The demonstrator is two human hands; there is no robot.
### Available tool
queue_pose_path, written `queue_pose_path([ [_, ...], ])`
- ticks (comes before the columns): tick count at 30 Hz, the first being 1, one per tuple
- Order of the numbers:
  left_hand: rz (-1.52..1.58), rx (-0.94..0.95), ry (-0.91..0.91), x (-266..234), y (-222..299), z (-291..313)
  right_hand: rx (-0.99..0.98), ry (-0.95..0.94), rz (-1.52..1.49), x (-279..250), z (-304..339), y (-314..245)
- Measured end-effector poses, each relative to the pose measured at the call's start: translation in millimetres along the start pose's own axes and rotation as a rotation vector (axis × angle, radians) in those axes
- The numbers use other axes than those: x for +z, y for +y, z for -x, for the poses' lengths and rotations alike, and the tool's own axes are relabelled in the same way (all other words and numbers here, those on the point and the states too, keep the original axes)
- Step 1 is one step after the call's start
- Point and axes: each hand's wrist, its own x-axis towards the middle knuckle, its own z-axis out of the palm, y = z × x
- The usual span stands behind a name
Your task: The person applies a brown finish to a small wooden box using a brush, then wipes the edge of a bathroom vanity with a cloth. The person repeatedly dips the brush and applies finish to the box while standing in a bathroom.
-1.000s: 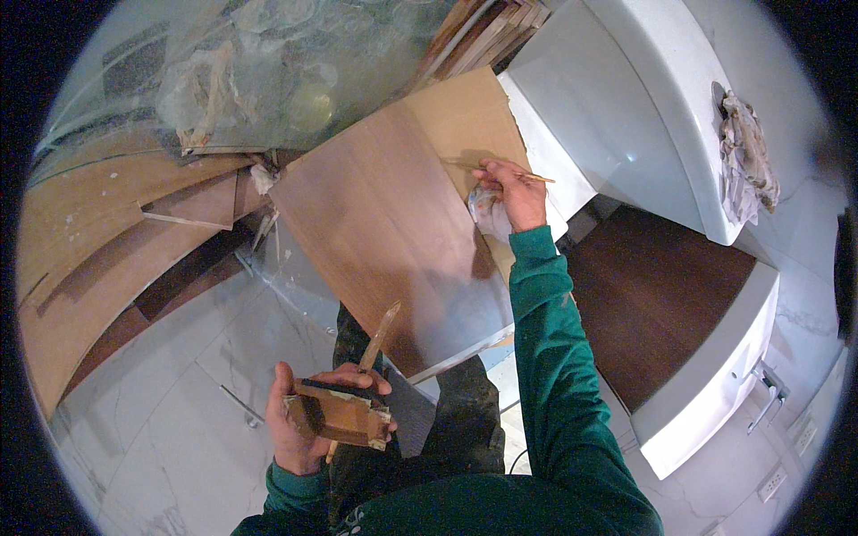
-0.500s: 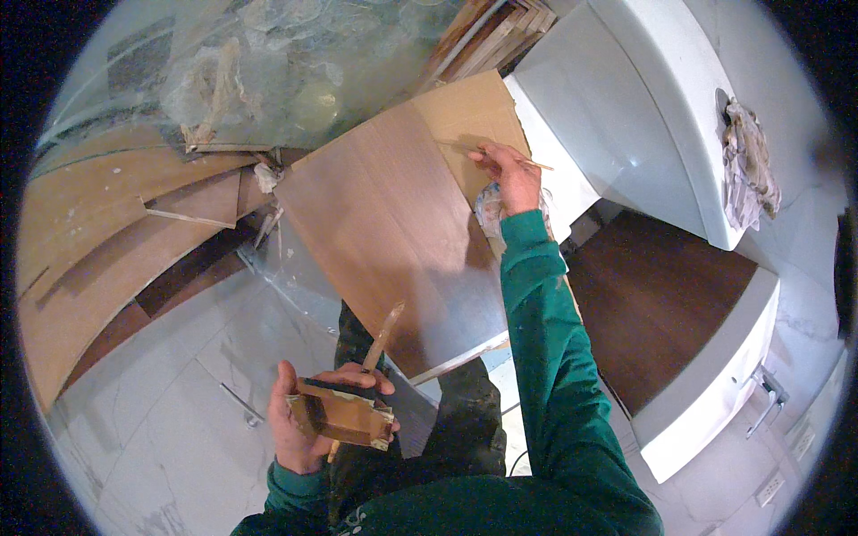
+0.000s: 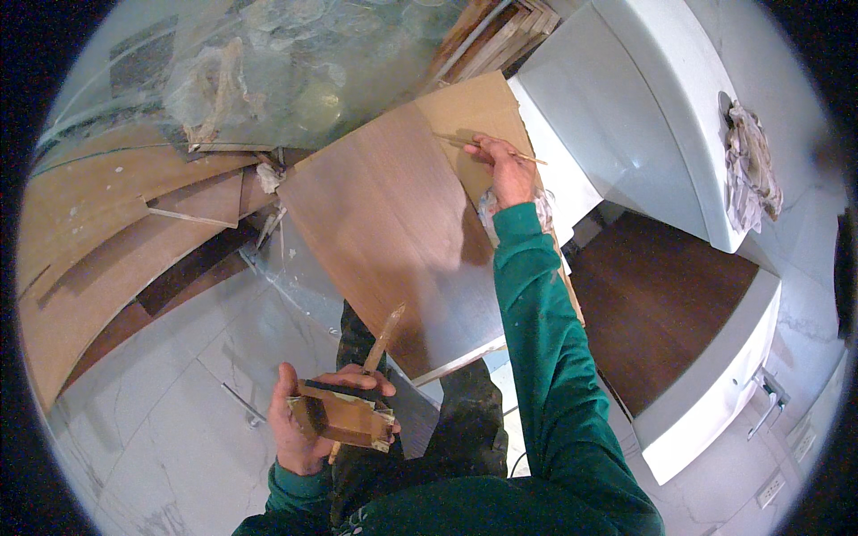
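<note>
My right hand (image 3: 509,171) is closed around a thin, wood-coloured paintbrush (image 3: 529,158), over a piece of brown cardboard (image 3: 483,98). The cardboard lies under a wood-grain panel (image 3: 384,196), close by on the left. Beneath my right wrist sits a crumpled whitish bundle (image 3: 488,213), partly hidden. Low in front of me, my left hand (image 3: 295,424) holds a small open cardboard box (image 3: 344,420) with worn, pale edges. A flat wooden stick (image 3: 384,338) rises between the fingers of that hand. What is inside the box cannot be made out clearly.
A white toilet tank (image 3: 617,107) stands to the right, with a crumpled cloth (image 3: 752,170) on its side. Nearer is a white-edged unit (image 3: 706,375) with a dark brown surface. Wood boards (image 3: 116,223) lean at the left, below hazy plastic sheeting (image 3: 268,71).
My right hand and forearm have shifted slightly left and away from me with the thin paintbrush. The left hand and its box look almost unchanged.
</note>
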Motion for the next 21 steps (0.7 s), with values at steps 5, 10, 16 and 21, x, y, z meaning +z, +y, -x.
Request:
queue_pose_path([
  [5,0.015,-0.009,0.024,-0.9,-0.6,0.7,-0.105,-0.059,0.099,-7.3,1.5,3.3],
  [10,0.009,-0.012,0.028,-0.6,0.6,-0.7,-0.015,-0.033,0.115,-11.2,2.0,-0.3],
  [16,-0.009,-0.018,0.040,2.0,0.8,-1.4,-0.008,0.001,0.044,6.9,-7.6,-0.8],
  [21,-0.005,-0.011,0.036,3.1,0.6,-1.4,-0.022,0.002,-0.127,14.4,-13.3,1.8],
])
